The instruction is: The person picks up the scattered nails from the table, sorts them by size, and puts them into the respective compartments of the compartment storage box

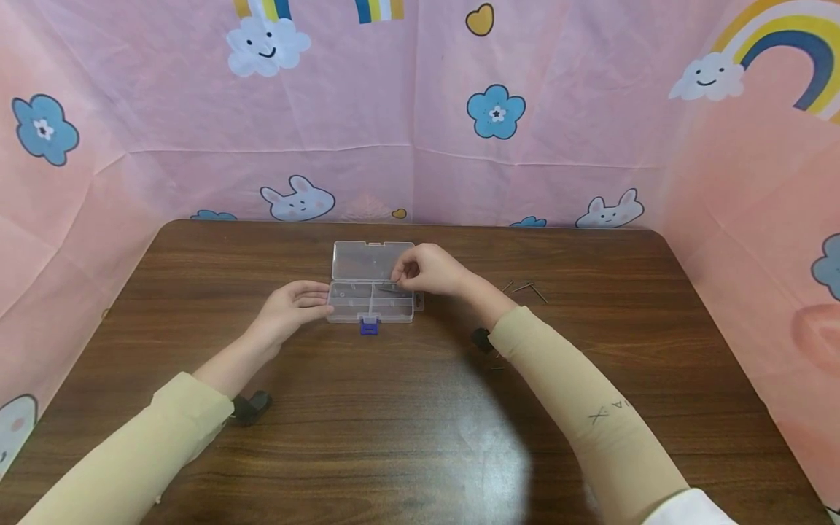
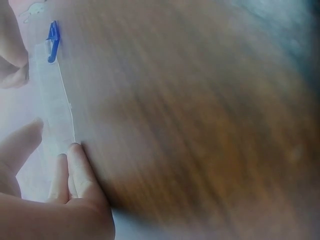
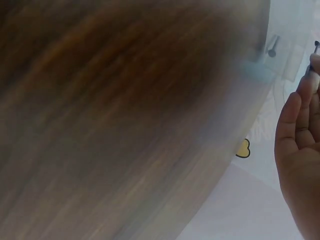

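A clear plastic compartment box [image 1: 350, 311] lies on the table with its lid [image 1: 361, 260] raised at the back and a blue latch [image 1: 370, 327] at the front. My left hand [image 1: 289, 310] is at the box's left end, its fairly straight fingers and thumb right at the wall. Over the rear right compartment, my right hand [image 1: 429, 270] pinches a small metal nail [image 3: 316, 47] between thumb and fingertips. Another nail [image 3: 273, 46] shows inside the box in the right wrist view.
Several loose nails [image 1: 531, 288] lie on the brown table [image 1: 367, 430] right of the box, partly behind my right forearm. One more thin metal piece [image 1: 497, 368] lies nearer me. A pink printed cloth [image 1: 420, 109] hangs behind the table and at its sides.
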`<action>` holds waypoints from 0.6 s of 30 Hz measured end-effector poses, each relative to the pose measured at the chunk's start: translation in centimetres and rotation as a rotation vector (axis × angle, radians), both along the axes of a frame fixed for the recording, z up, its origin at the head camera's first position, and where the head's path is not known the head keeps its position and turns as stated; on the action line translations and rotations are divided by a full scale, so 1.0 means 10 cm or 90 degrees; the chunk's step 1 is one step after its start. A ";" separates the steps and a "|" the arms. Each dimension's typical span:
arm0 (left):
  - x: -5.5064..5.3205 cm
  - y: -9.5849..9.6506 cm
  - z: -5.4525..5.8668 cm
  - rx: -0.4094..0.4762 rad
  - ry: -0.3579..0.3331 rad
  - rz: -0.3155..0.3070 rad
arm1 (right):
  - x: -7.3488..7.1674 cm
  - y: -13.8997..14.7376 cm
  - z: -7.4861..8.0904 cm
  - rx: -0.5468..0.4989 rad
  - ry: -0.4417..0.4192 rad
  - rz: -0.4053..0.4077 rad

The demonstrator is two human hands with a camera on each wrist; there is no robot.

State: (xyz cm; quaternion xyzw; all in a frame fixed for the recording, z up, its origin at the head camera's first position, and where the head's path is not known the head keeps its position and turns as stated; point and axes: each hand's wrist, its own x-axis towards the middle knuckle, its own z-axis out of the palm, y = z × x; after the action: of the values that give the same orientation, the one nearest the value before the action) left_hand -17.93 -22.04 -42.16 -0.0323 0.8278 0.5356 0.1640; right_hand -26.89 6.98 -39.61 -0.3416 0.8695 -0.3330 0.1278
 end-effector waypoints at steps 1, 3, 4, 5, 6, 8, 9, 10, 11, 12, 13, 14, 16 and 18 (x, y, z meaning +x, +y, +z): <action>0.00 0.00 0.00 0.000 0.001 -0.001 | 0.00 -0.01 -0.01 0.005 0.004 0.001; 0.00 0.00 0.00 0.002 0.001 -0.003 | 0.01 -0.02 -0.02 0.014 0.010 0.001; 0.00 0.00 0.01 0.004 0.000 -0.002 | 0.01 -0.02 -0.02 0.018 0.013 0.000; 0.00 0.00 0.01 0.003 0.000 -0.002 | 0.02 -0.03 -0.02 0.021 0.015 0.000; 0.01 0.00 0.01 0.003 0.002 -0.003 | 0.02 -0.03 -0.02 0.023 0.017 0.000; 0.01 0.00 0.02 0.001 0.002 -0.004 | 0.03 -0.03 -0.02 0.025 0.020 0.001; 0.01 0.01 0.02 0.000 0.000 -0.003 | 0.03 -0.03 -0.03 0.025 0.021 0.002; 0.01 0.00 0.02 -0.002 0.000 -0.003 | 0.03 -0.02 -0.03 0.024 0.021 0.003; 0.01 0.01 0.02 -0.004 -0.001 -0.002 | 0.03 -0.02 -0.04 0.022 0.020 0.005; 0.01 0.01 0.02 -0.005 -0.003 -0.001 | 0.03 -0.02 -0.04 0.019 0.019 0.007; 0.01 0.01 0.02 -0.005 -0.004 0.000 | 0.03 -0.01 -0.04 0.017 0.018 0.008; 0.00 0.01 0.02 -0.005 -0.006 0.001 | 0.02 -0.01 -0.05 0.012 0.015 0.009; 0.01 0.01 0.01 -0.002 -0.008 0.003 | 0.02 0.01 -0.05 0.004 0.012 0.010; 0.01 0.01 0.01 -0.001 -0.007 0.004 | 0.01 0.03 -0.03 0.000 0.008 0.010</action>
State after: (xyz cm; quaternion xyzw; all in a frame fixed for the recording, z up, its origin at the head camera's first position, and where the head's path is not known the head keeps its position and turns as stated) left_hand -17.84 -21.91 -42.11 -0.0378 0.8273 0.5350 0.1669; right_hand -26.79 7.32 -39.92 -0.3504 0.8677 -0.3299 0.1248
